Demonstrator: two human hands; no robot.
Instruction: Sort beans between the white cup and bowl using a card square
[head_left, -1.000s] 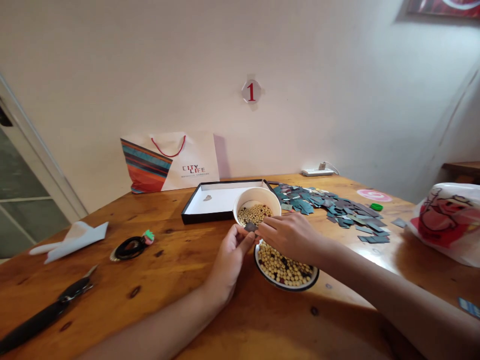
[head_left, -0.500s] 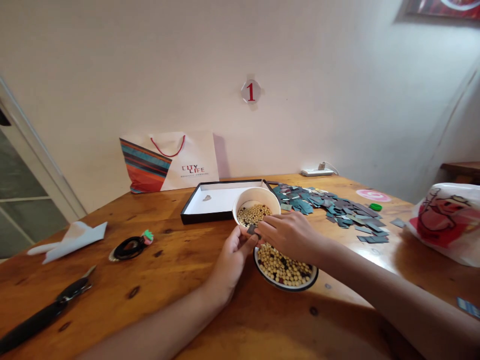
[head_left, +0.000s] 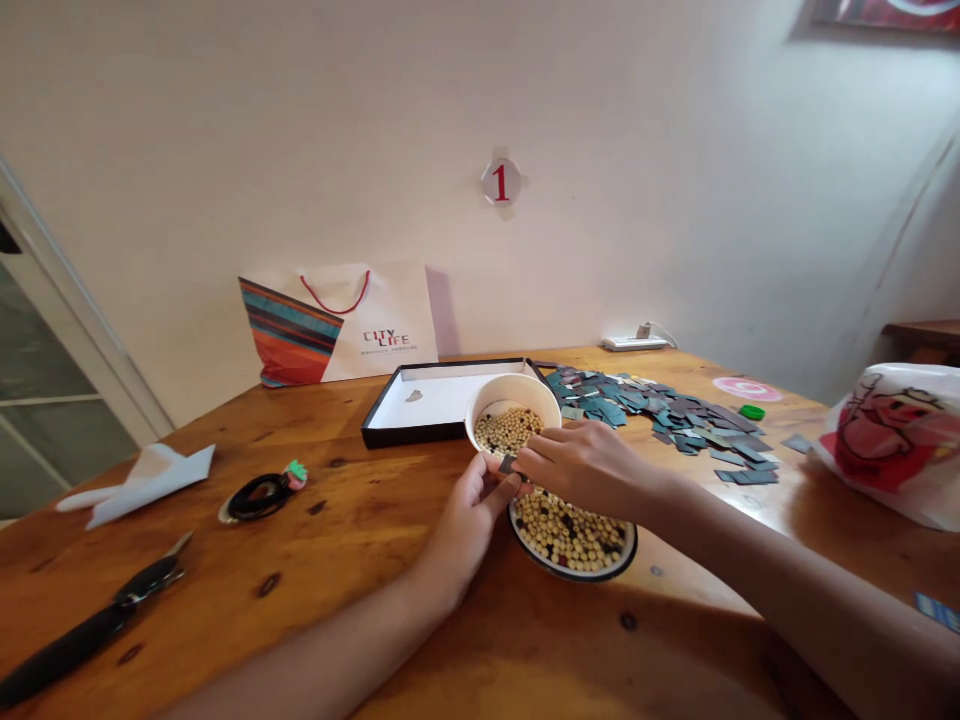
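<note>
The left hand has its thumb and fingers clamped on a small dark flat piece. This piece is held above the brown wooden desk, near the close rim of a round white bowl with small pale-yellow grains and some dark ones inside. The right hand has its fingertips at the same piece, on its right side; its thumb is hidden, so I cannot tell whether it is pinching. Partly under the right hand stands a white bowl with a dark rim, filled with bigger pale-yellow and dark balls. Behind the round white bowl lies a shallow black-sided box with white inside, and to the right of it spreads a heap of dark greenish flat pieces
</note>
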